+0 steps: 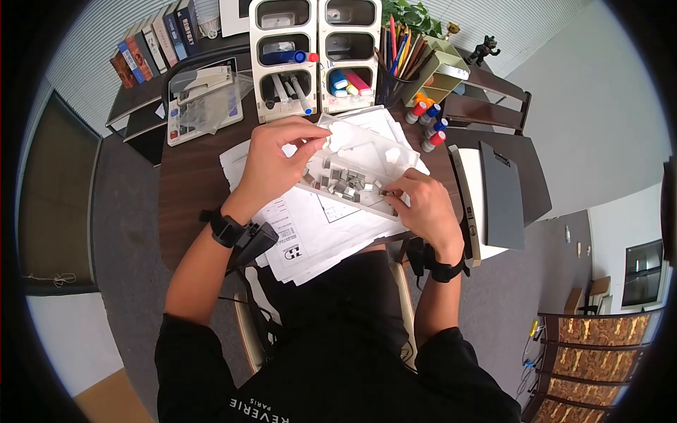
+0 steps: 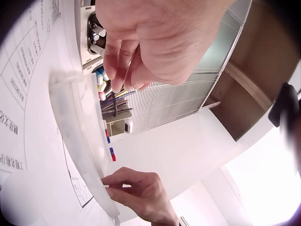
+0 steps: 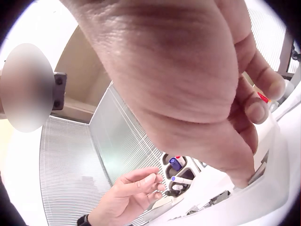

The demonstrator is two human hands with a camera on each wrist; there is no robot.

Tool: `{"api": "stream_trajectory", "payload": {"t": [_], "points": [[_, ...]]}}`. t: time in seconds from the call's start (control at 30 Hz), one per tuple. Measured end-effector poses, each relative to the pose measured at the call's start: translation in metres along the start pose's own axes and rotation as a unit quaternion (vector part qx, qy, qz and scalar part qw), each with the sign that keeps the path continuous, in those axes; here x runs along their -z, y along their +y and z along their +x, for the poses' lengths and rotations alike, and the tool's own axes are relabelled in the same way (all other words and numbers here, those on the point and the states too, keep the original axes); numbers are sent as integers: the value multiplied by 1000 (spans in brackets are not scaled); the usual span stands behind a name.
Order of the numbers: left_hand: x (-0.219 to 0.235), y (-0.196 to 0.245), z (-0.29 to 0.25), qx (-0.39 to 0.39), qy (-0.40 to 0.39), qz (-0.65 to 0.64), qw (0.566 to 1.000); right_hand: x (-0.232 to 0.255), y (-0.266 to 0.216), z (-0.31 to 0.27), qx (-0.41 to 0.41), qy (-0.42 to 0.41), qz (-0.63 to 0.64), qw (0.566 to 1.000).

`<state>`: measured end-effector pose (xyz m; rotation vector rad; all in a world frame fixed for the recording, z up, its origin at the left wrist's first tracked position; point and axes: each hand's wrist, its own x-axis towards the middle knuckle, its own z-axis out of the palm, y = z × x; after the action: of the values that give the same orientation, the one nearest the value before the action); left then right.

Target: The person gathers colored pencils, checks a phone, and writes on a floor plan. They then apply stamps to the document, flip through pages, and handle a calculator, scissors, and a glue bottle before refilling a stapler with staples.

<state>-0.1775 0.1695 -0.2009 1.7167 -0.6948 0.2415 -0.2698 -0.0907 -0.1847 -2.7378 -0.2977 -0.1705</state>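
A translucent plastic box (image 1: pixel 363 206) lies on printed papers (image 1: pixel 282 233), small shiny metal pieces (image 1: pixel 345 182) heaped along its near side. White glare spots show toward its far side. My right hand (image 1: pixel 428 209) reaches into the right end, thumb and forefinger pinching a small metal piece (image 3: pixel 259 170) by the wall. Over the box's left end hovers my left hand (image 1: pixel 278 156), its thumb and forefinger tips close together. In the right wrist view, nothing shows between the left fingers (image 3: pixel 136 186), which bend loosely. The left wrist view shows this hand (image 2: pixel 160 42) above the box rim.
Behind the box stand white organizers (image 1: pixel 283 67) with markers, beside a cup of pencils (image 1: pixel 402 60). Several red- and blue-capped bottles (image 1: pixel 432 141) are at the back right. A calculator (image 1: pixel 204 102) with plastic bags is at the back left; a dark clipboard (image 1: pixel 502 194) lies right.
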Motion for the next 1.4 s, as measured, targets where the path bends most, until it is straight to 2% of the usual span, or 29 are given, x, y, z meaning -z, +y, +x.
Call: {"api": "stream_trajectory", "payload": {"t": [0.2, 0.47, 0.57, 0.63, 0.7, 0.77, 0.8, 0.97, 1.03, 1.1, 1.17, 1.23, 1.3, 1.37, 1.4], "points": [[0, -3, 0, -9, -1, -7, 1000, -1, -1, 1, -3, 1, 22, 1000], [-2, -3, 0, -13, -4, -17, 1000, 5, -7, 1, 16, 68, 57, 996], [0, -5, -1, -18, -6, -19, 1000, 8, -9, 1, 12, 60, 47, 997], [3, -2, -1, 47, -91, 51, 993, 7, -7, 1, 16, 60, 50, 997], [4, -5, -4, 44, -123, 81, 988, 6, -6, 0, 18, 62, 55, 996], [5, -8, -6, -73, -168, 169, 968, 7, -7, -2, 15, 72, 38, 997], [6, -5, -7, -63, -186, 185, 963, 7, -6, -3, 14, 76, 41, 996], [8, -2, -8, -66, -232, 274, 931, 7, 0, -14, 10, 105, 43, 993], [6, -1, -9, -28, -223, 281, 933, 2, 6, -18, -1, 127, 71, 989], [4, 0, -9, -52, -230, 281, 930, -9, 12, -18, -13, 156, 102, 982], [3, 0, -9, -40, -236, 290, 927, -25, 17, -16, -34, 216, 231, 948], [2, -1, -8, -60, -245, 292, 923, -40, 17, -10, -41, 268, 255, 928], [4, -1, -6, -49, -242, 260, 933, -53, 21, -7, -81, 284, 375, 879], [3, -1, -3, -50, -255, 262, 929, -50, 26, -6, -82, 296, 386, 870], [2, 3, -2, -32, -260, 255, 931, -48, 26, -7, -98, 270, 408, 867]]}}
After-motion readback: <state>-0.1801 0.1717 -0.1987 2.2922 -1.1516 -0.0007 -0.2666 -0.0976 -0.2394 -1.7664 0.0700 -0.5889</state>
